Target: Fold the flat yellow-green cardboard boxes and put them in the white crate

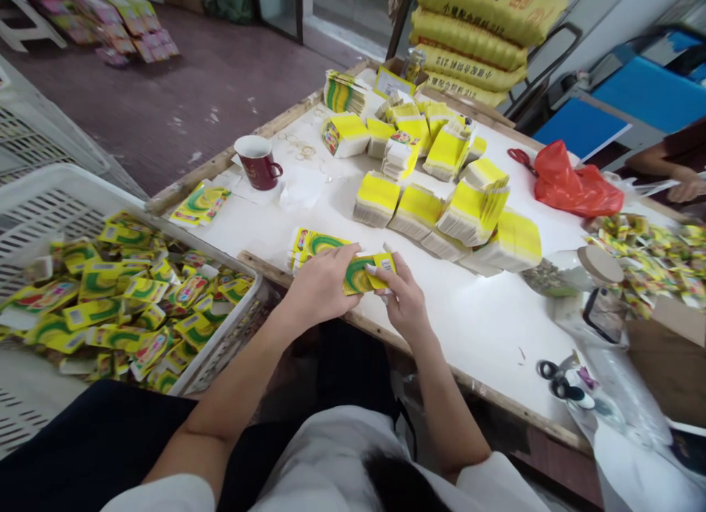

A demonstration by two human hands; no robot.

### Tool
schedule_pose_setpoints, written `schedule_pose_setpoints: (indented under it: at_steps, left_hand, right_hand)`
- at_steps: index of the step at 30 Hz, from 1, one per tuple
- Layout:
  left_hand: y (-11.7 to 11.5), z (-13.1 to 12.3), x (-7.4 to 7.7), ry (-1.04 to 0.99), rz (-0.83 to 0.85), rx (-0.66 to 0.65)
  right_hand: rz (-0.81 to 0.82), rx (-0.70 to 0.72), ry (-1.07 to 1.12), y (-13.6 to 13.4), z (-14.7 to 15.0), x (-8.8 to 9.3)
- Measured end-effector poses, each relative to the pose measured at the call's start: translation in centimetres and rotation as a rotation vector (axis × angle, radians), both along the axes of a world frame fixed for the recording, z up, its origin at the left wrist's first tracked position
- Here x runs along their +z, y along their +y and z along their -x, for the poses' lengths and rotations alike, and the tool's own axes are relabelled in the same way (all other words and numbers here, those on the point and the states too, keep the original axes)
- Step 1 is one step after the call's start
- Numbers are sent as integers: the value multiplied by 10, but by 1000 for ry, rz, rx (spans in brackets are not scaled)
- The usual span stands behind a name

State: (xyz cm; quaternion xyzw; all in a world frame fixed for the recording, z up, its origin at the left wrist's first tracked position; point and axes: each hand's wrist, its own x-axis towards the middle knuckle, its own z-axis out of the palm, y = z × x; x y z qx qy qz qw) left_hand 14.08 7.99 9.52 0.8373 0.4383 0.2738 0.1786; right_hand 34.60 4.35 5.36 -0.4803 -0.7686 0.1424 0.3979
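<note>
Near the table's front edge, both my hands are closed round a small yellow and green carton [358, 276] printed with a barcode. My left hand [323, 284] grips its left part and my right hand [407, 297] pinches its right end, thumb and fingers on the end flap. Under and behind my left hand lie more flat cartons [309, 241] of the same print. Stacks of flat yellow cartons [418, 209] stand upright beyond my hands. To the left, a white plastic basket [212, 365] holds a heap of cartons [115, 291] folded into shape.
A dark red mug [257, 162] and a few flat cartons [201, 203] are on the table's left side. To the right are a red plastic bag [573, 185], a glass jar [568, 271], a phone [605, 315] and scissors [560, 378]. Another person's hand [687, 185] shows at far right.
</note>
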Motion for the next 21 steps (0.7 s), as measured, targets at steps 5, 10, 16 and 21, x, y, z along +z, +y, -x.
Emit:
schedule_pose_setpoints:
  at_steps: [5,10,16,21]
  left_hand:
    - [-2,2,6,-1,52,-7]
    - [-2,3,7,41,-25,9]
    - [2,11,7,-44,-14,-5]
    - [2,10,1,-86,-22,-37]
  right_hand:
    - [48,134,-2,5,-11,16]
    - [56,72,43,4,1,8]
    - [28,103,20,8,-3,14]
    - [67,206,-34,10,-11,28]
